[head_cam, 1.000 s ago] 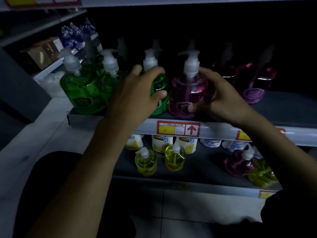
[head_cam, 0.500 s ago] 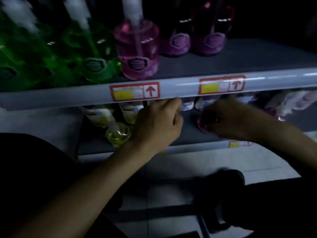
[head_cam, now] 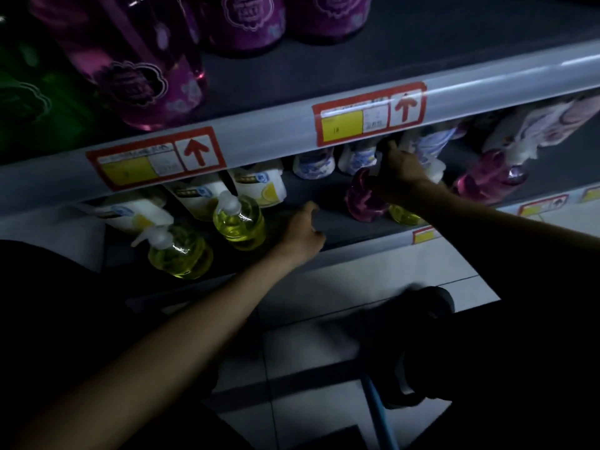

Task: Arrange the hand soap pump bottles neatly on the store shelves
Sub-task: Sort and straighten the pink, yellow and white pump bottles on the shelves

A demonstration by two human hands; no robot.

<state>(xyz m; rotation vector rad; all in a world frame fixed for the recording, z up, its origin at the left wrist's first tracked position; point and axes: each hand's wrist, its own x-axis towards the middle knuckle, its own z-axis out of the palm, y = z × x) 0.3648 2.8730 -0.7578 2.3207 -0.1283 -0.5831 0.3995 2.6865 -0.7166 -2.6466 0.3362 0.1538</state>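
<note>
On the lower shelf [head_cam: 324,219] my right hand [head_cam: 397,175] grips the top of a small pink pump bottle [head_cam: 362,198]. A yellow bottle [head_cam: 404,217] lies partly hidden under my right wrist. My left hand [head_cam: 303,230] rests on the bare shelf between the bottles, fingers loosely curled, holding nothing. To its left stand two yellow pump bottles [head_cam: 238,220] [head_cam: 180,251]. Another pink bottle [head_cam: 490,177] sits further right. On the upper shelf stand large pink bottles [head_cam: 136,66] and a green one [head_cam: 29,105].
White refill pouches [head_cam: 259,188] stand at the back of the lower shelf. The upper shelf's rail [head_cam: 276,131] with red price tags overhangs the lower shelf. Pale floor tiles [head_cam: 324,368] and my dark shoe [head_cam: 418,306] lie below.
Both hands left the large bottles on the upper shelf and dropped to the lower shelf. My right hand has taken hold of the small pink bottle. The view tilted down and closer.
</note>
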